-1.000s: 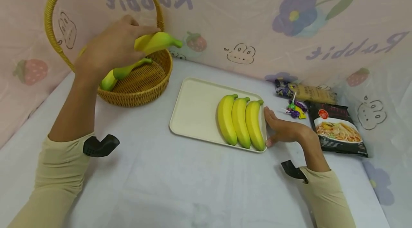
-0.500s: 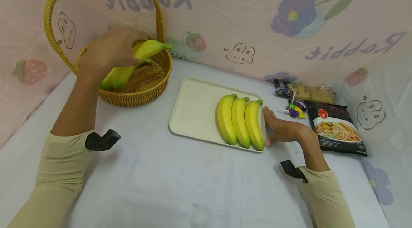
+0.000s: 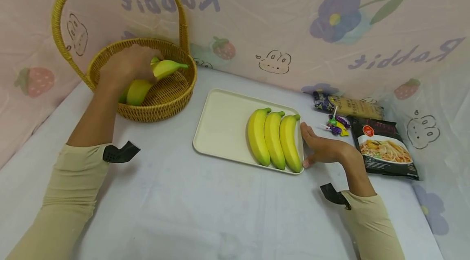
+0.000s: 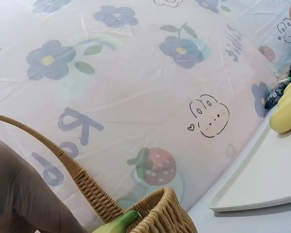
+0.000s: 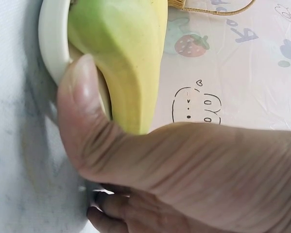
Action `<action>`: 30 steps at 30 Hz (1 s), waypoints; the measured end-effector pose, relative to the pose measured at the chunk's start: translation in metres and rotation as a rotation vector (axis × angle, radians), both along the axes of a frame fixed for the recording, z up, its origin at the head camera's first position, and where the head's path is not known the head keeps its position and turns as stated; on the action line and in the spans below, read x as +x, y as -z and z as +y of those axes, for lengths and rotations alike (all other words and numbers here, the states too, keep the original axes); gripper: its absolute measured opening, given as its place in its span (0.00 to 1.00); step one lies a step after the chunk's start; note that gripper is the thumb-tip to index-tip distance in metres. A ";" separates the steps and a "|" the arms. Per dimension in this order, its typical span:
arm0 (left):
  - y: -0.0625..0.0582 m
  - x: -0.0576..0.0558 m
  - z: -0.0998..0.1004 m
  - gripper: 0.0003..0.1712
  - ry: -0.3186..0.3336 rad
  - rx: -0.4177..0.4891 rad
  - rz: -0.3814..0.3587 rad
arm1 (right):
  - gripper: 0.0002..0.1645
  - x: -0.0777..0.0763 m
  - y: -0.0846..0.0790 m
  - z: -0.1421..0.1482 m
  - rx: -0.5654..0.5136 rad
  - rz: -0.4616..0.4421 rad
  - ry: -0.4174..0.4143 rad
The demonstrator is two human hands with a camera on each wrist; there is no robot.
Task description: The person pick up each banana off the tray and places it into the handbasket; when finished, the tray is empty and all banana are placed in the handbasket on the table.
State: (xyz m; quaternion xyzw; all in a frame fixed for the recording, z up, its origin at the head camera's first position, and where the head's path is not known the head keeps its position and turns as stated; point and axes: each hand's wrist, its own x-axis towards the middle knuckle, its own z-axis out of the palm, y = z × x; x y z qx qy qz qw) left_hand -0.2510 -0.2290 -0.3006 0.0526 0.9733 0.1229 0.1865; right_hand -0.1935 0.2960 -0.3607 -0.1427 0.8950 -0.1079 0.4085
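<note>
Lowered since the earlier frames, the left hand (image 3: 128, 62) now sits down inside the round wicker basket (image 3: 158, 113) at the far left, where 1 second ago it was higher, above the bowl. Its banana (image 3: 167, 69) has come down with it, green stem end pointing right and just short of the basket's right wall. Fingers seem curled over that fruit in a grip, though the back of the hand hides their tips. More yellow-green peel shows lower left; I cannot tell which banana it belongs to. By my judgement, this brings the held banana in among the basket's contents, with the release not yet made.

Unmoved, the right hand (image 3: 324, 147) rests at the right edge of the cream tray (image 3: 224, 121), fingers extended and thumb touching the rim; it grips no fruit. Side by side on the tray's right half lie 3 bananas (image 3: 274, 139).

Writing: the backdrop sheet (image 3: 238, 11) reads "Rabbit", mirrored, at far left and again at far right. On the right, a black noodle packet (image 3: 385, 147) carries a dish photo and a red round badge; its lettering, like that on the blue-and-tan packet (image 3: 349, 105) beyond the lollipops (image 3: 335, 125), is too small to read.
</note>
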 end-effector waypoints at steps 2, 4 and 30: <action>0.002 -0.002 -0.001 0.45 -0.004 -0.014 -0.016 | 0.81 0.000 0.000 0.000 -0.002 -0.001 0.000; 0.005 -0.003 -0.003 0.46 -0.008 -0.017 -0.037 | 0.81 0.000 0.000 0.000 -0.002 0.000 0.001; 0.020 -0.008 0.001 0.48 -0.026 -0.029 -0.123 | 0.81 0.001 -0.002 -0.001 0.006 -0.008 0.005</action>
